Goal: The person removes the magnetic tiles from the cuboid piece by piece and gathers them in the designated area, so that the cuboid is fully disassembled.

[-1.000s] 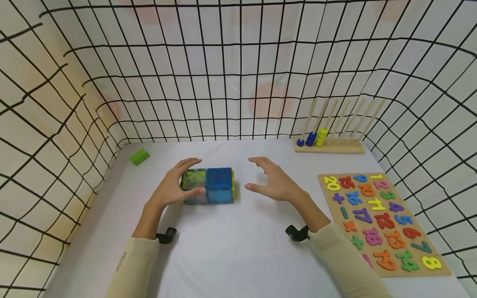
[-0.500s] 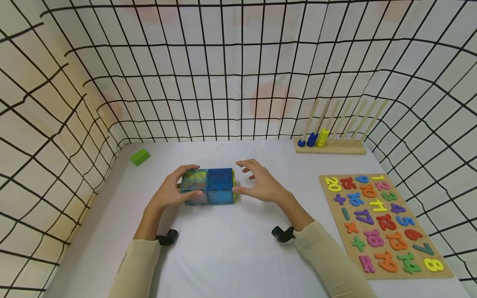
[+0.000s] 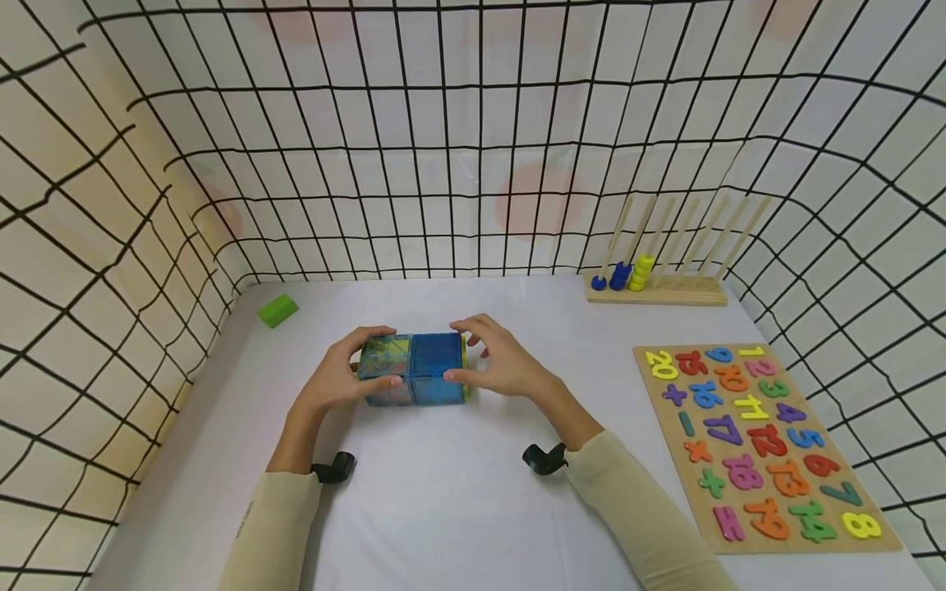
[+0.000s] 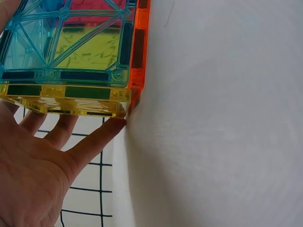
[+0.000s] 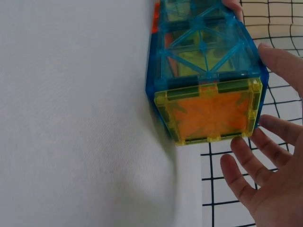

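Note:
In the head view a box of clear magnetic tiles [image 3: 436, 357], two cubes long, lies on the white table. Its top and near side are mostly blue, and yellow edges show at the right end. My left hand [image 3: 332, 379] holds the left end, thumb along the near side and fingers around the far side. The right hand [image 3: 506, 361] is at the other end, thumb tip overlapping the near side and fingers loosely bent by the far corner. In the right wrist view the yellow end tile [image 5: 213, 116] faces the right palm, with a gap between.
A green block [image 3: 277, 311] lies at the back left. At the back right stands a wooden bead counter [image 3: 654, 291] with blue and yellow beads. A number puzzle board [image 3: 665, 427] lies on the right. Black wire mesh [image 3: 479, 148] encloses the table's back and sides.
My right hand has moved left from beside the tile box to its right end. The left hand has settled slightly closer around the left end, while the box stays nearly in place.

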The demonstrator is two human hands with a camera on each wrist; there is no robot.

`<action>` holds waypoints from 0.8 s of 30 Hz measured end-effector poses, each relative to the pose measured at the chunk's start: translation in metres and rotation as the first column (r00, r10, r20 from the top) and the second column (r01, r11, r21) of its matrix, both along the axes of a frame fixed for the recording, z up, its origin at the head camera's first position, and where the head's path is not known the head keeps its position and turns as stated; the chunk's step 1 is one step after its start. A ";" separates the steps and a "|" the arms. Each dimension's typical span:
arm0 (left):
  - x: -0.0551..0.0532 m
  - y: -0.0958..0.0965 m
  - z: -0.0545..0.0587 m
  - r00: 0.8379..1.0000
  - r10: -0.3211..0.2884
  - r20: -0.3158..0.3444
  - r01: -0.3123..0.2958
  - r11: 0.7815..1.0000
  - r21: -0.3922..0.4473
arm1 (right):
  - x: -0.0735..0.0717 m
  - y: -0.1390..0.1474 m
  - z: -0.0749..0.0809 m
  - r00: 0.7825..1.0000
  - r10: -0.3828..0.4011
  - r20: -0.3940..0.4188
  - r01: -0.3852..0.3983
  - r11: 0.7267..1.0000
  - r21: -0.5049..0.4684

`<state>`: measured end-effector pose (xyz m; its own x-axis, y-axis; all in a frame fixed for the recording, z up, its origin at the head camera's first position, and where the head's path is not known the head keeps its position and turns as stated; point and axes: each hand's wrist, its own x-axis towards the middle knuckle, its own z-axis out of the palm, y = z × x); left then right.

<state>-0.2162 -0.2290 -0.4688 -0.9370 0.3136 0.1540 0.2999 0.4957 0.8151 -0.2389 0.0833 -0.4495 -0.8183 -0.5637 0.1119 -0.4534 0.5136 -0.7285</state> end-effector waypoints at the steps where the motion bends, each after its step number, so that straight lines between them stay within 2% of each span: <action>1: 0.000 0.000 0.000 1.000 0.000 0.000 0.000 1.000 0.003 | 0.000 -0.001 0.000 1.000 0.003 0.001 -0.003 1.000 0.003; 7: 0.001 0.001 0.002 1.000 -0.001 -0.002 0.001 1.000 0.013 | -0.003 -0.009 0.000 1.000 0.016 -0.007 -0.015 0.998 0.059; 13: 0.000 0.000 0.002 1.000 0.003 0.000 -0.003 1.000 0.013 | -0.004 -0.017 0.009 1.000 0.010 -0.029 -0.006 0.992 0.124; 24: -0.003 -0.001 -0.002 1.000 0.007 0.013 -0.008 1.000 0.010 | -0.003 -0.025 0.010 0.999 -0.052 -0.010 0.053 0.996 0.071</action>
<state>-0.2188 -0.2302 -0.4704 -0.9412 0.3051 0.1449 0.2856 0.4898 0.8237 -0.2423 0.0584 -0.4400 -0.8462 -0.5269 0.0798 -0.4304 0.5874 -0.6853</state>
